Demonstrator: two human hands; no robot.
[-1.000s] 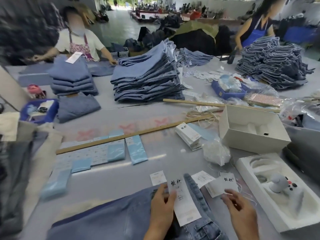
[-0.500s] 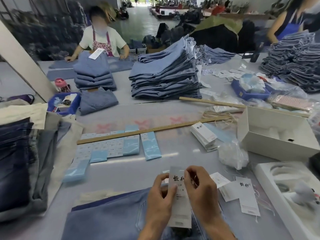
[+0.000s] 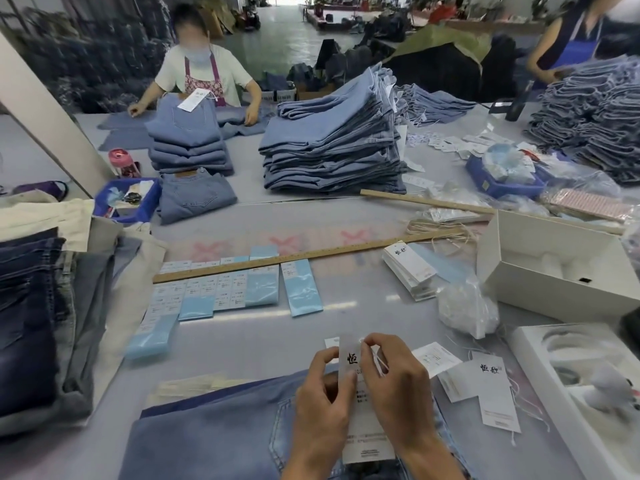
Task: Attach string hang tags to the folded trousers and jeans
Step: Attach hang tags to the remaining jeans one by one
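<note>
A long white hang tag (image 3: 363, 427) with black characters stands upright over folded light-blue jeans (image 3: 214, 431) at the table's near edge. My left hand (image 3: 322, 407) pinches the tag's left edge near its top. My right hand (image 3: 394, 386) pinches the tag's top, with a thin white string (image 3: 379, 362) running across its fingers. More loose hang tags (image 3: 491, 393) with strings lie just right of the jeans. A stack of tags (image 3: 410, 268) sits farther back.
Blue and white size stickers (image 3: 221, 289) lie under a wooden ruler (image 3: 304, 254). Dark jeans pile (image 3: 31, 317) at left, open white boxes (image 3: 554, 268) at right, a plastic bag (image 3: 467, 306). Tall denim stacks (image 3: 332, 140) and two people stand across the table.
My right hand came from the loose tags on the right to the top of the tag that my left hand holds. It now pinches the top with the string. The camera view shifted.
</note>
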